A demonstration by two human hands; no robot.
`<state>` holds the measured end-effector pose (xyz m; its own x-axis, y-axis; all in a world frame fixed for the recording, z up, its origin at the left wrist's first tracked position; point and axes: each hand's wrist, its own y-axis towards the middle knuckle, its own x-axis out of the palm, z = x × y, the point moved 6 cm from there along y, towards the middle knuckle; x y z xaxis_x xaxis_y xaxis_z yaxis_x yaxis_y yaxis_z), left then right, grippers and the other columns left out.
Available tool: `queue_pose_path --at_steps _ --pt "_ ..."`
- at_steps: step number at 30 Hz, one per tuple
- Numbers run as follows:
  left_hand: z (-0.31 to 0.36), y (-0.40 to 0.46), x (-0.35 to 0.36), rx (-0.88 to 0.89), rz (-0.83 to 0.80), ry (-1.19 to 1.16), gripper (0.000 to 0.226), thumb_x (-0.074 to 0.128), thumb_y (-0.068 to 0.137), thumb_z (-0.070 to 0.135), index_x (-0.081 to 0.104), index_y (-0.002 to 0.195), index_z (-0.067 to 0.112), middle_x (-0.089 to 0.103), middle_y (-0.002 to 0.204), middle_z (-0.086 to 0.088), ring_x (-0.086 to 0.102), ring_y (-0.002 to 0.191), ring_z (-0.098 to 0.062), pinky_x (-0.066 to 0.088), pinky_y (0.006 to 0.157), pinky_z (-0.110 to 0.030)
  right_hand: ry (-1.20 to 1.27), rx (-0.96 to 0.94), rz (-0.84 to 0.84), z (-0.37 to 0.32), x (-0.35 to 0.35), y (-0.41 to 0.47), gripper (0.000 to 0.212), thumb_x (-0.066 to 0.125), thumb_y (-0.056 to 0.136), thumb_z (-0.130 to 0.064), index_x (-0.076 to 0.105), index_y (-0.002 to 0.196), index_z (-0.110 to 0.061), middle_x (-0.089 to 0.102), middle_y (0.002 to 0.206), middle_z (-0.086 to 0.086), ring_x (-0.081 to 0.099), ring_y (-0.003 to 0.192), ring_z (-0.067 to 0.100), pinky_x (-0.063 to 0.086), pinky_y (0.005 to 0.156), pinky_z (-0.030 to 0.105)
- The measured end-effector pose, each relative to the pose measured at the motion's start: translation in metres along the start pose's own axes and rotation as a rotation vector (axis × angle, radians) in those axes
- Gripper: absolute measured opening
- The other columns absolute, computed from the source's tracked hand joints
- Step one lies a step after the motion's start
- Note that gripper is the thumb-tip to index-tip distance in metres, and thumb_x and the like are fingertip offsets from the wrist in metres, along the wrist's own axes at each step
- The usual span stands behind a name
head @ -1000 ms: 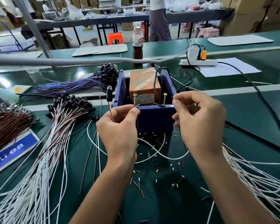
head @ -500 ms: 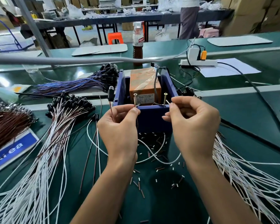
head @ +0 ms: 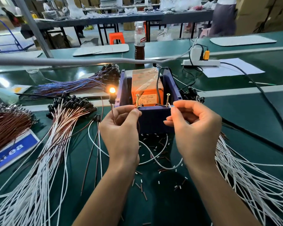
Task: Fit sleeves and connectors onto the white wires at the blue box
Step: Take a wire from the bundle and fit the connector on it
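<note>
A dark green counter (head: 235, 124) carries everything. The blue box (head: 153, 118) stands on it just beyond the left hand (head: 121, 128) and the right hand (head: 193, 128). Small cut sleeves (head: 153, 144) lie scattered beneath and between the hands. White wires (head: 252, 185) fan out to the right of the right hand. White and brown wires with black caps (head: 44, 152) spread to the left of the left hand, with a blue sign (head: 11, 152) beside them. Blue wires (head: 75, 85), a bottle (head: 139, 44), a power strip (head: 201, 62) and a sheet of paper (head: 232, 67) lie farther off.

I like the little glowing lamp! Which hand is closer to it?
Left. The left hand is just below the lamp; the right hand is across the blue box.
</note>
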<state>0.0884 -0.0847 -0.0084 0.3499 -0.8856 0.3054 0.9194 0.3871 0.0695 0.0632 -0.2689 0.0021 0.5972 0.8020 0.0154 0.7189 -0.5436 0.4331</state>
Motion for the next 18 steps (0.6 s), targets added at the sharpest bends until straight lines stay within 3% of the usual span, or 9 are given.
queue_pose_path --at_steps 14,18 --pt "-0.002 -0.002 -0.002 0.006 -0.001 -0.005 0.017 0.072 0.088 -0.001 0.073 0.080 0.014 0.060 0.060 0.006 0.047 0.049 -0.004 0.038 0.048 -0.016 0.009 0.001 -0.016 0.002 0.000 0.002 0.011 0.075 0.093 -0.004 0.077 0.096 -0.015 0.075 0.073 -0.003 0.076 0.062 0.012 0.063 0.058 0.029" --pt "0.001 -0.013 0.000 -0.016 -0.038 -0.131 0.020 0.062 0.097 0.004 0.068 0.079 0.010 0.068 0.070 -0.006 0.034 0.042 -0.005 0.027 0.041 -0.018 0.048 0.012 0.013 0.003 -0.015 0.012 0.015 0.073 0.093 -0.001 0.075 0.091 -0.015 0.074 0.072 0.001 0.075 0.063 0.018 0.063 0.056 0.028"
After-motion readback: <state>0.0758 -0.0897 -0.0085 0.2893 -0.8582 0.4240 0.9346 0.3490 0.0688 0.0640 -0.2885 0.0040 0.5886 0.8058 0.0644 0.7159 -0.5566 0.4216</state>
